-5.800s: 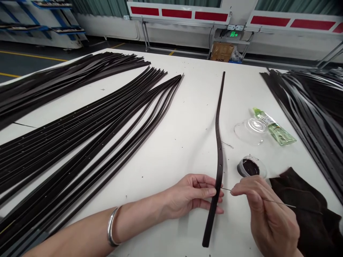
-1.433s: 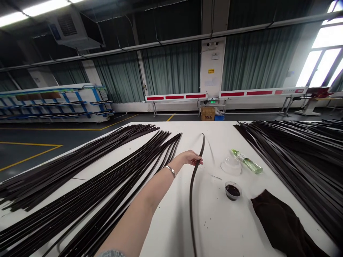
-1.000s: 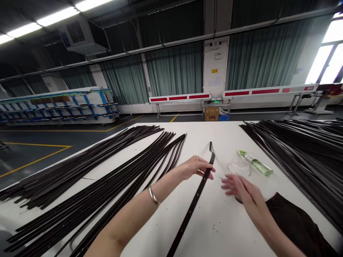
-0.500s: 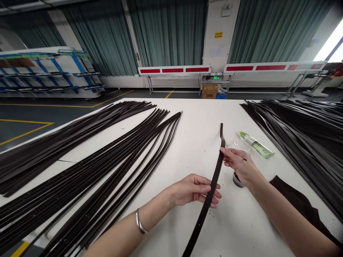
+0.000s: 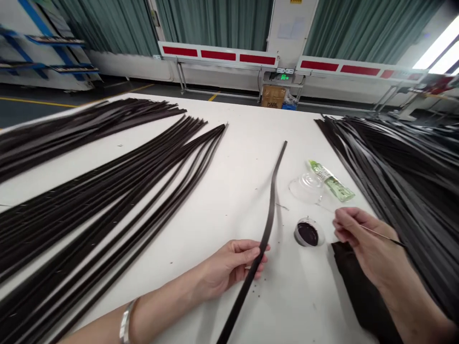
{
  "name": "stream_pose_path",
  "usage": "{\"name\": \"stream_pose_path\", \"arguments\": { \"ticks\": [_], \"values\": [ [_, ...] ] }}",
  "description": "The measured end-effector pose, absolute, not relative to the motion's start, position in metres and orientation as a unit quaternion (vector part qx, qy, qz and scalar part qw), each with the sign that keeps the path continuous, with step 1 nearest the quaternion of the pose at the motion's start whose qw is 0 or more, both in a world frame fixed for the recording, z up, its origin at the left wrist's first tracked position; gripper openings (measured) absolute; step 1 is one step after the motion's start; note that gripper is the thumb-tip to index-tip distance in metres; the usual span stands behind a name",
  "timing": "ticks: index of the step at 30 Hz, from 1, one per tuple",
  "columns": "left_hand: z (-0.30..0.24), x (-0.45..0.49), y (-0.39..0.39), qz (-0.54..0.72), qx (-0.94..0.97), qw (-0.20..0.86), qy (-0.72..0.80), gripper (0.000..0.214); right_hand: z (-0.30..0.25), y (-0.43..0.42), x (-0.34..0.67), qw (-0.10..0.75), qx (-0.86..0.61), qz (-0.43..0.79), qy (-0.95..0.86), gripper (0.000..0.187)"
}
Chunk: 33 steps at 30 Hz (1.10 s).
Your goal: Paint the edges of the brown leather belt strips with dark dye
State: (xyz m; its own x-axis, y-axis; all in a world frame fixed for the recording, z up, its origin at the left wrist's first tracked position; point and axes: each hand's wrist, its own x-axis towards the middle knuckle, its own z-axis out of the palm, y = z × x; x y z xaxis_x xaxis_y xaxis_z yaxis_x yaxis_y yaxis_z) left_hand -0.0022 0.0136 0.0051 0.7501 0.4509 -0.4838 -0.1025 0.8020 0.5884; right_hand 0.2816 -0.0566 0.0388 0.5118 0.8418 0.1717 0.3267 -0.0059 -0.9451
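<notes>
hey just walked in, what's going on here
A person is holding a long dark strip between the fingers and thumb of the left hand, above a white table. The right hand grips a thin rod-like tool, apart from the strip, to the right of a small tub of dark stuff. More dark strips lie in bundles on both sides.

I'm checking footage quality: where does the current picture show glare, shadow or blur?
Head view: the window glares white at upper right; the held strip casts soft shadow on the table; pale marks on the strips at picture left look smeared.
</notes>
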Motion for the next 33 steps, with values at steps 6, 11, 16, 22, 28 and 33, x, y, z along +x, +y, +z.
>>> {"name": "stream_pose_path", "arguments": {
  "ticks": [6,11,16,22,28,33],
  "values": [
    [0.007,-0.002,0.018,0.144,0.260,0.900,0.318,0.021,0.030,-0.060,0.274,0.460,-0.729,0.184,-0.473,0.039],
    [0.007,-0.004,0.019,0.139,0.254,0.898,0.331,0.019,0.025,-0.060,0.259,0.378,-0.679,0.015,-0.630,0.030],
    [0.009,-0.004,0.020,0.127,0.260,0.896,0.337,0.018,0.016,-0.055,0.261,0.344,-0.649,-0.036,-0.677,0.021],
    [0.007,-0.003,0.019,0.129,0.255,0.896,0.339,0.018,0.013,-0.053,0.263,0.334,-0.645,-0.045,-0.686,0.019],
    [0.004,-0.003,0.019,0.137,0.249,0.898,0.337,0.019,0.011,-0.051,0.261,0.335,-0.641,-0.044,-0.689,0.021],
    [0.004,-0.004,0.020,0.132,0.258,0.901,0.324,0.020,0.016,-0.056,0.261,0.363,-0.652,-0.038,-0.665,0.023]
  ]
}}
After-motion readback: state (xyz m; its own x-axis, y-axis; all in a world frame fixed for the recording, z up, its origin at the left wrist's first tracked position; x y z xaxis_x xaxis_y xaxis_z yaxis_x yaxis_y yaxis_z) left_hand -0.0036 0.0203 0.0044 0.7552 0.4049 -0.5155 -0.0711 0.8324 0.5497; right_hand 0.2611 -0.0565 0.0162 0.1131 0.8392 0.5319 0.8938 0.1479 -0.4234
